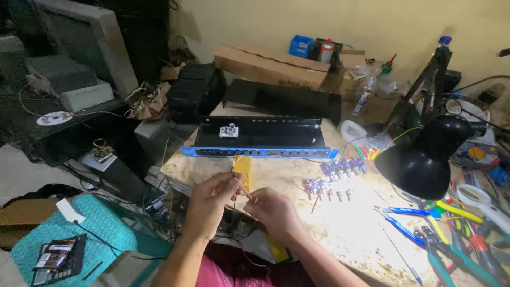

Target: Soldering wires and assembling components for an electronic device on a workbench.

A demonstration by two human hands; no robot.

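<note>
Yellow component (243, 169) sits upright, long axis vertical, over the near edge of the workbench (350, 228), pinched in left hand (212, 199) fingers. Right hand (273, 212) is just beside and below it, fingertips closed on thin wire leads w/ the left, touching.

An electronics repair workshop, cluttered and home-built: worn, stained wooden desk (340, 223) under a black dome-shaded lamp (422, 162), blue- and green-handled pliers and cutters (441, 239), rows of small purple potentiometers (334, 178), an opened black-and-blue rack chassis (260, 139), long brown cardboard boxes (271, 66), loose wires everywhere.
</note>
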